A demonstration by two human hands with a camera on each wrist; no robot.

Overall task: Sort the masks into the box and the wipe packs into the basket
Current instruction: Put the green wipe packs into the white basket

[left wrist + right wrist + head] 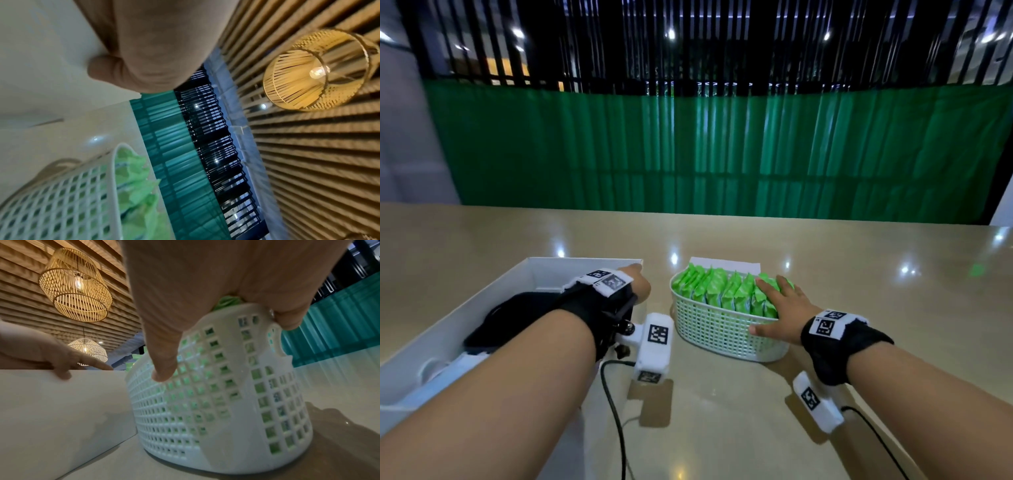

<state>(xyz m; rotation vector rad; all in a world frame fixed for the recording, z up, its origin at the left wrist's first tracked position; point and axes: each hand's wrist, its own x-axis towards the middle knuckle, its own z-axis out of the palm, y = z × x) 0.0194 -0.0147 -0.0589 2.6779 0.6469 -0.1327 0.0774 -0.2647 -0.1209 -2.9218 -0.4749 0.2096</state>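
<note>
1. The white box (493, 301), open-topped with dark and pale masks (517, 315) inside, stands just left of the basket (722, 339) on the table (859, 274).
2. The basket runs left to right, packed with upright green wipe packs (719, 287).
3. The right hand (780, 311), nearer the basket, lies flat on the packs with its thumb down the wall. It holds nothing.
4. The left hand (637, 284) rests on the box's rim nearest the basket; I cannot tell its grip.

Left hand (637, 284): forearm bare, black strap with white marker tags round the wrist, reached forward, hand at the far corner of the box (482, 301) wall; finger pose hidden from the head view. Right hand (780, 313): same strap and tags, fingers spread flat over the wipe packs (722, 291), thumb down the outside wall of the basket (722, 332).
</note>
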